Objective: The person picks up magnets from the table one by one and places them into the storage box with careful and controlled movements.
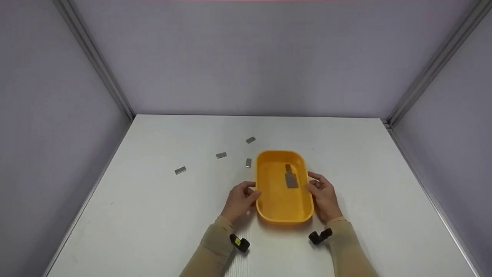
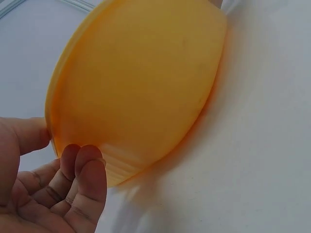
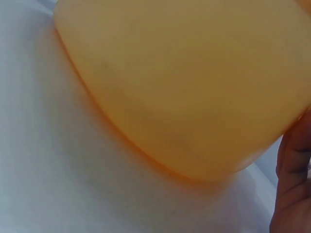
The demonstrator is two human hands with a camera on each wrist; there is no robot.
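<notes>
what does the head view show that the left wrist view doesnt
Only the head view shows the inside of the yellow tray with grey metal pieces lying in it, four more loose pieces on the white table to its left, and the right hand at the tray's right rim. Only the left wrist view shows the tray's outer wall and underside from close up, with the curled fingertips just beside it. Both show the tray, the table and the left hand.
</notes>
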